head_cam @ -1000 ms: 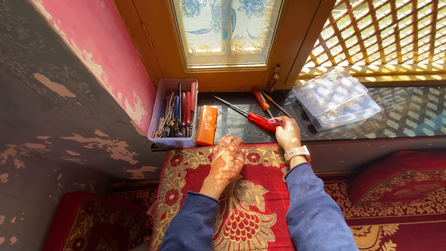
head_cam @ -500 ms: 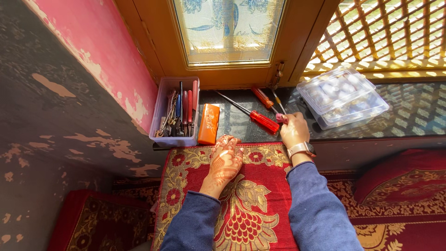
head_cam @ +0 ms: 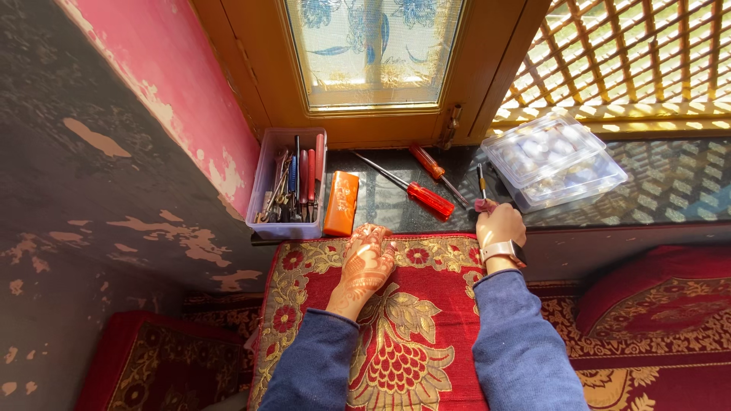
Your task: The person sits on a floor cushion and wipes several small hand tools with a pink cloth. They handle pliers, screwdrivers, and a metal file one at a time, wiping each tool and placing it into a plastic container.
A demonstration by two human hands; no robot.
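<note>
My right hand [head_cam: 499, 226] pinches a small screwdriver [head_cam: 482, 190] upright just left of the clear plastic box [head_cam: 554, 160]; my left hand [head_cam: 365, 264] lies spread, flat on the cushion [head_cam: 396, 350]; two red screwdrivers [head_cam: 415, 190] lie untouched farther left.

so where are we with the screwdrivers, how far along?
Early. Right hand grips a small screwdriver, tip pointing up at the window. Two red screwdrivers lie loose on the sill. Left hand rests flat on the cushion. Tool box sits full; the clear case is closed.
</note>
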